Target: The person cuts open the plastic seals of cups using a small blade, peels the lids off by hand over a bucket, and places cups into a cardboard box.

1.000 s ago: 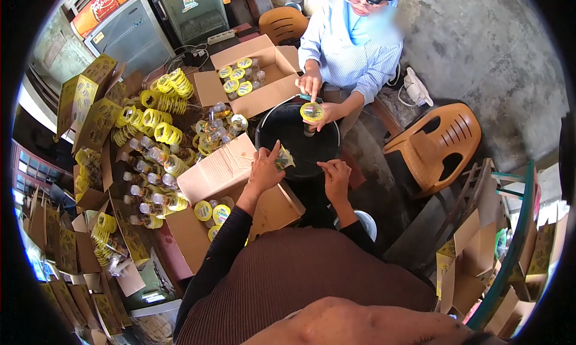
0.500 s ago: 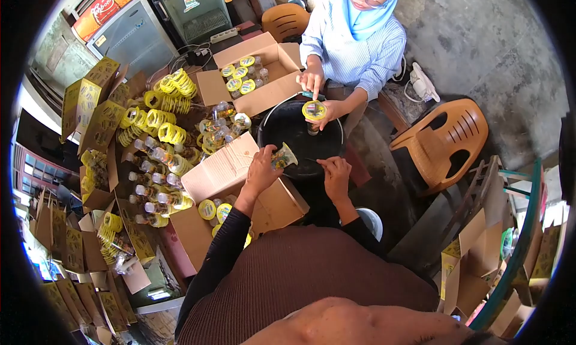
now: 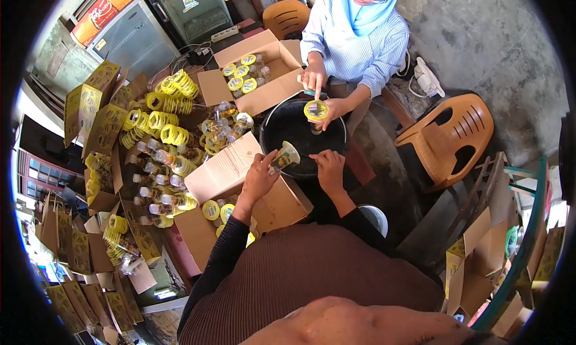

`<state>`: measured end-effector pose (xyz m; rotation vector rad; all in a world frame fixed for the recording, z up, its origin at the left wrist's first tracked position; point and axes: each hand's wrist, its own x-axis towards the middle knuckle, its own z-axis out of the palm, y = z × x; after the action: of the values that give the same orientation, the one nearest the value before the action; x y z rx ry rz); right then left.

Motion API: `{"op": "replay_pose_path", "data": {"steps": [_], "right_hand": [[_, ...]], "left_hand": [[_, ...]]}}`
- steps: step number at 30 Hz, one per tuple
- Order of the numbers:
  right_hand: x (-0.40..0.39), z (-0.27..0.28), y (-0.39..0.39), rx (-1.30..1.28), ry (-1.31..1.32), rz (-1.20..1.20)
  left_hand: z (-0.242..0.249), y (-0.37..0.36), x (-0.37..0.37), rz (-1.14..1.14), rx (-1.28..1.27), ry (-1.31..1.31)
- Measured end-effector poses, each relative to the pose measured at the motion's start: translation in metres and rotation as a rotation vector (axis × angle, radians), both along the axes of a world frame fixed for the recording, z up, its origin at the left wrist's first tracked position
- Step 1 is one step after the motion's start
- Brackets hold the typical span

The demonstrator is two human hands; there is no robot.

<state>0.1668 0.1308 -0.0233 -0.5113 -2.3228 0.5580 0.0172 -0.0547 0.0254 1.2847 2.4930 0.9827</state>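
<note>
My left hand [image 3: 257, 178] is closed around a clear plastic cup [image 3: 284, 158] with a printed label and a yellowish rim. The cup leans over the near side of a black bucket [image 3: 270, 120], its wide end facing up and right. Just right of it, my right hand [image 3: 329, 170] pinches a thin dark tool, too small to name, whose tip points toward the cup's rim. Beneath my left forearm is an open cardboard box [image 3: 282, 207] holding several yellow-lidded cups [image 3: 211, 210].
Across the bucket, a co-worker holds a yellow-lidded cup [image 3: 316, 110] and touches its lid with a finger. Several bottle-like cups [image 3: 162, 209] and stacked yellow rings [image 3: 174, 134] lie at left. Another cardboard box [image 3: 273, 78] stands behind; an orange chair [image 3: 447, 144] is at right.
My left hand has turned the cup so its wide end shows more toward me. My right hand has shifted slightly up and left, closer to the rim.
</note>
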Motion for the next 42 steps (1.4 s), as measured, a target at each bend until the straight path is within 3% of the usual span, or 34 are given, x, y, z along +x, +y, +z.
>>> {"op": "replay_pose_path", "data": {"steps": [10,25,27,30,42], "right_hand": [[0.000,-0.001,0.001,0.017,-0.008,-0.009],[0.001,0.000,-0.001,0.019,-0.017,-0.022],[-0.001,0.000,0.001,0.023,-0.018,-0.026],[0.001,0.000,-0.001,0.009,0.002,-0.021],[0.000,0.001,-0.001,0.012,-0.033,-0.015]], "left_hand": [[0.003,0.001,0.000,0.073,0.135,0.004],[0.018,0.003,0.005,-0.050,0.188,0.092],[0.027,0.006,0.011,0.040,0.354,-0.004],[0.024,0.000,0.006,-0.048,0.274,0.044],[0.032,-0.006,0.011,-0.037,0.257,0.072]]}}
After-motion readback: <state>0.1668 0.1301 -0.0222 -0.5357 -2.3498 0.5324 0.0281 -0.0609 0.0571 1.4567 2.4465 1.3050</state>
